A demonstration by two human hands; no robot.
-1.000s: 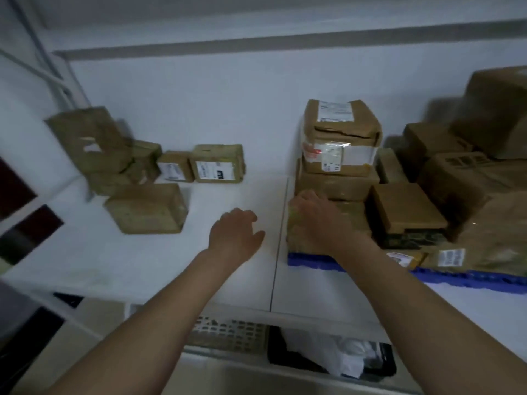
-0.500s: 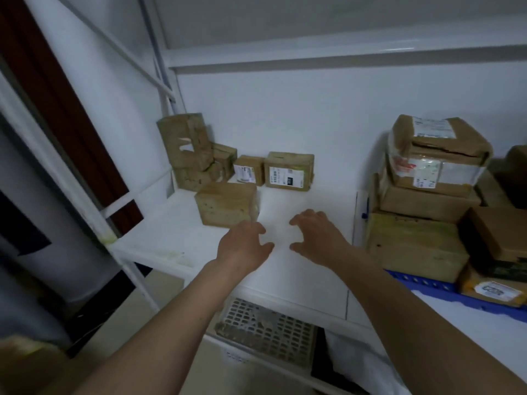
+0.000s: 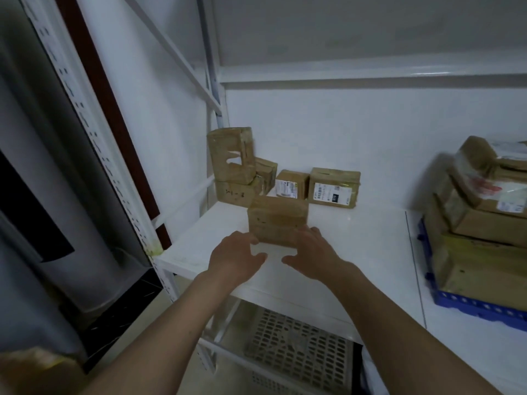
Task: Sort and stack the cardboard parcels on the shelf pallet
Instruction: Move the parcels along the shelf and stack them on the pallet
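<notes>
— On the white shelf (image 3: 356, 243), what are the hands doing right now?

— Both are closing in on the nearest parcel (image 3: 278, 220), the plain brown one lying apart from the others. The left hand (image 3: 235, 259) is coming in at its lower left corner and the right hand (image 3: 312, 252) at its lower right. The fingers are spread wide on each hand, thumbs turned inward; neither is gripping yet, though the fingertips look to be touching or nearly touching the cardboard.

— What is different from a second ago?

— The right hand was resting on the stack over the blue pallet (image 3: 467, 307). Since then the view has been swinging left and both hands have been travelling across to the loose parcels.

— Meaning?

— I'm judging that one placement is done and the next pick is starting. Still waiting by the wall are two labelled parcels (image 3: 335, 188) and a tilted heap in the corner (image 3: 236, 166).

— Any risk?

— The pallet stack (image 3: 482, 212) is looking uneven, so the next parcel probably needs a flat spot.
</notes>
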